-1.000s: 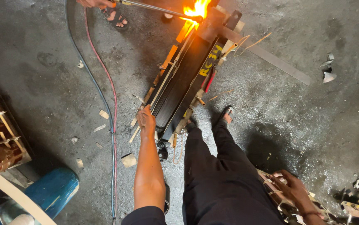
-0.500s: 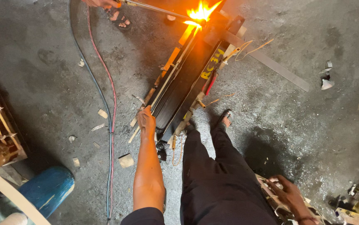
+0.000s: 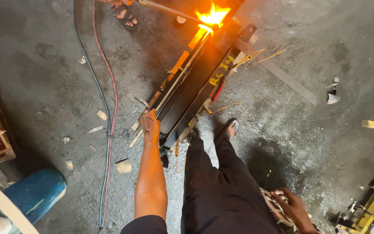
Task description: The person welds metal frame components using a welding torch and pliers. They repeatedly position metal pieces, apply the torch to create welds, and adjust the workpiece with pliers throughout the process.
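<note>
Left hand (image 3: 150, 123) on long black core (image 3: 187, 93), flame (image 3: 213, 16) beyond

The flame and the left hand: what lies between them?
In the head view, a long dark metal block with pale strips along its edge stretches from the left hand to the flame.

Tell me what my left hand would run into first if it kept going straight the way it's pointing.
The left hand already rests at the near end of the long dark metal block. Pushed straight on, it would likely slide along its left edge strips toward the torch flame; depth is unclear.
</note>
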